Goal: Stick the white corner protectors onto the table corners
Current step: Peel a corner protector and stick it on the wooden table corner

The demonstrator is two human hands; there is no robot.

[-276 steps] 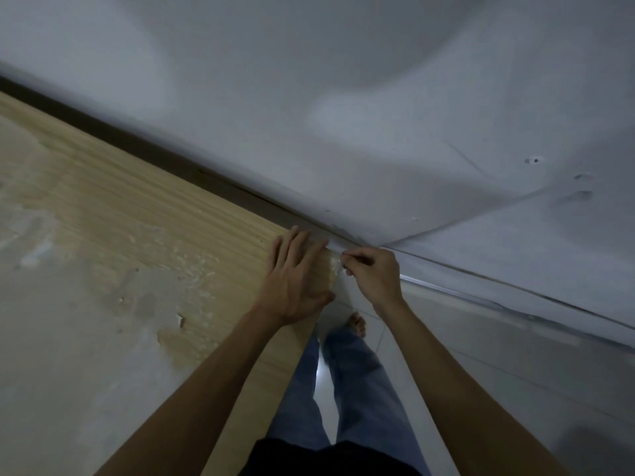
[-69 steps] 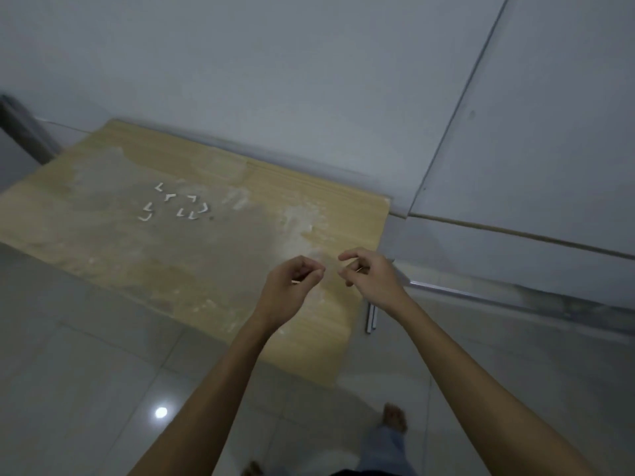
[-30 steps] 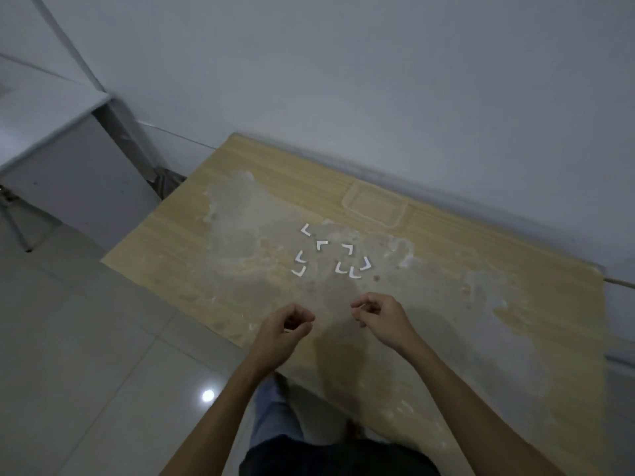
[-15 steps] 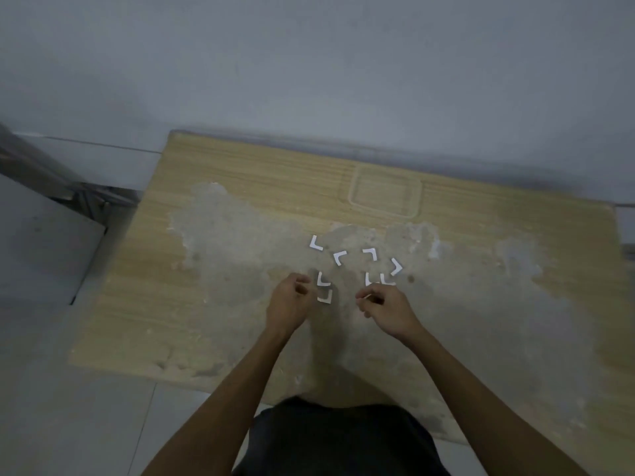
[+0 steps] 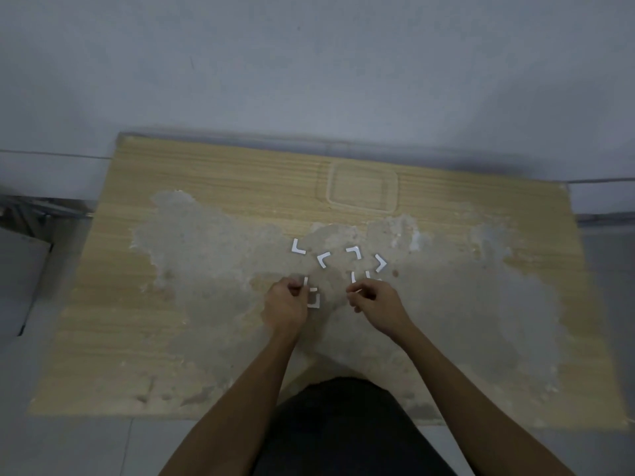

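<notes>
While small white L-shaped corner protectors (image 5: 323,259) lie scattered mid-desk (image 5: 223,180) on its worn, patchy wood-grain top, your left hand (image 5: 287,305) pinches one, and your right hand (image 5: 376,305) pinches a thin pale strip, fingers curled.

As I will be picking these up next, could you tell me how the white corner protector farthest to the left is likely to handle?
The white corner protector looks thin and small, so probably very light. Lying flat on the table, it may be awkward to lift; a fingernail under an edge could help. Its bent shape makes rolling unlikely.
</notes>
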